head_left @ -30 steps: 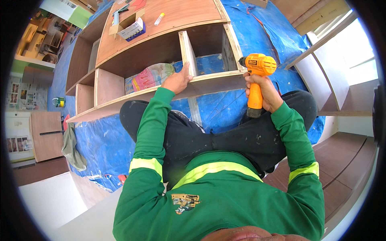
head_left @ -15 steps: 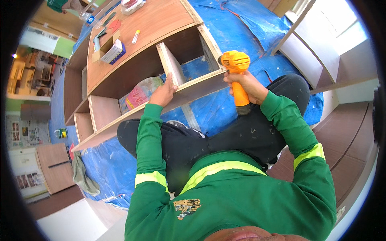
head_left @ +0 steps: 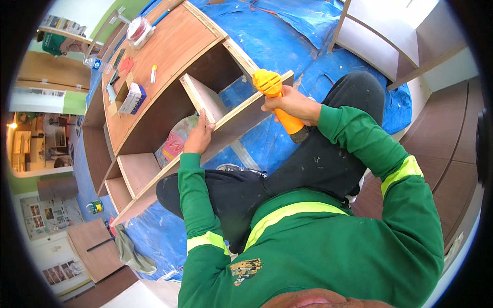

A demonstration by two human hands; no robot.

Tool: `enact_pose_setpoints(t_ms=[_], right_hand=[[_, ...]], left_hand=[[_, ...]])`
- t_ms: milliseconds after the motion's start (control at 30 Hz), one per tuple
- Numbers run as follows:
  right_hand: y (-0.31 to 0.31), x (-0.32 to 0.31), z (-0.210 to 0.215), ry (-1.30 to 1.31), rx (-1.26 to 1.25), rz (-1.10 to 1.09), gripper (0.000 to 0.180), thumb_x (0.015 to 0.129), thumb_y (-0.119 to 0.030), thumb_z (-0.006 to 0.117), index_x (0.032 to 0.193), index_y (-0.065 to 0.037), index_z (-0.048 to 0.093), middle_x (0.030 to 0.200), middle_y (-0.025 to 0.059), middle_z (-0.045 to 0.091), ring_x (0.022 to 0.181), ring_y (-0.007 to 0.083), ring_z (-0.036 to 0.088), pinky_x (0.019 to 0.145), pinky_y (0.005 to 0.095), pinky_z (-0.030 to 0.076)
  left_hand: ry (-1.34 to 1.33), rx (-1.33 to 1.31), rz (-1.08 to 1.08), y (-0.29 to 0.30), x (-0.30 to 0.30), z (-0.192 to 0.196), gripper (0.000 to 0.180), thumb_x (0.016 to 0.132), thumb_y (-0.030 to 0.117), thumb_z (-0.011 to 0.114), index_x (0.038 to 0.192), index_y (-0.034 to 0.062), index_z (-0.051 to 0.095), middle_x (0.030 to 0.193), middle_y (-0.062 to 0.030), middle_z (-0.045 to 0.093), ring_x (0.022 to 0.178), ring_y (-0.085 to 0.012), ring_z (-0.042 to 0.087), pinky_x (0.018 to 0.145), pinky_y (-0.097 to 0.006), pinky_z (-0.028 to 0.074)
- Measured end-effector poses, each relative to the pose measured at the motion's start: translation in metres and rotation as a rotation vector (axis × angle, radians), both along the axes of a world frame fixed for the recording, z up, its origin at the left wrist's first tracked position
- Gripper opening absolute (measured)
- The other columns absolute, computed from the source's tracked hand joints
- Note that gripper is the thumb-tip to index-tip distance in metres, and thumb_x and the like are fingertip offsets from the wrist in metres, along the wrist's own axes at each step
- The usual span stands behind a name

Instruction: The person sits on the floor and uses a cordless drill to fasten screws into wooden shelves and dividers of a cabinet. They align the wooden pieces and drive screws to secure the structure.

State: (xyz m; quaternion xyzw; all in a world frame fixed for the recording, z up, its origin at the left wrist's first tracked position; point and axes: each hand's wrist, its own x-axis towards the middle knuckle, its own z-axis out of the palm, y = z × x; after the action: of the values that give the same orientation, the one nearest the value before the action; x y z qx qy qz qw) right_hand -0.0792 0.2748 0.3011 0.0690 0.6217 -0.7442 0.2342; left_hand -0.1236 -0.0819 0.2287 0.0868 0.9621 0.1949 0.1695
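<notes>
A wooden cabinet frame (head_left: 163, 84) lies before my crossed legs, its compartments facing up toward me. My left hand (head_left: 199, 136) grips the near long board (head_left: 246, 114) where a short divider (head_left: 201, 97) meets it, with fingers against the divider's end. In my right hand (head_left: 297, 105) is a yellow-orange cordless drill (head_left: 288, 119), held by its handle. Its head is over the cabinet's right end, close to the corner. Whether its tip touches wood cannot be made out.
Blue sheeting (head_left: 277, 36) covers the floor. On the cabinet's panel lie an open cardboard box (head_left: 132, 98), a marker-like tube (head_left: 153, 74) and a plastic-wrapped round container (head_left: 138, 32). A printed bag (head_left: 173, 143) sits inside a compartment. Another shelf unit (head_left: 372, 43) stands right.
The view has turned, so the scene appears rotated. The drill has moved left and tilted, its head now over the cabinet's right end. My left hand still holds at the divider.
</notes>
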Motion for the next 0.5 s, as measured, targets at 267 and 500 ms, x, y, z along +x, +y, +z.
enact_pose_setpoints(t_ms=[267, 500], right_hand=[[0.001, -0.001, -0.009, 0.010, 0.040, 0.059, 0.031, 0.087, -0.014, 0.076, 0.114, -0.007, 0.061, 0.088, 0.0016, 0.062, 0.068, 0.0131, 0.063, 0.062, 0.0303, 0.056], [-0.003, 0.001, -0.018, 0.112, 0.109, 0.098, 0.038, 0.082, -0.020, 0.080, 0.114, -0.003, 0.067, 0.085, 0.0058, 0.066, 0.070, 0.0179, 0.066, 0.063, 0.0363, 0.055]], left_hand=[[-0.011, 0.011, -0.016, -0.001, -0.001, 0.002, 0.074, 0.108, 0.040, 0.053, 0.170, 0.0139, 0.020, 0.131, -0.0398, 0.063, 0.124, -0.0555, 0.061, 0.105, -0.056, 0.046], [-0.045, -0.046, 0.002, 0.003, 0.001, 0.007, 0.076, 0.110, 0.043, 0.051, 0.171, 0.0150, 0.015, 0.126, -0.0389, 0.067, 0.129, -0.0526, 0.061, 0.110, -0.049, 0.044]])
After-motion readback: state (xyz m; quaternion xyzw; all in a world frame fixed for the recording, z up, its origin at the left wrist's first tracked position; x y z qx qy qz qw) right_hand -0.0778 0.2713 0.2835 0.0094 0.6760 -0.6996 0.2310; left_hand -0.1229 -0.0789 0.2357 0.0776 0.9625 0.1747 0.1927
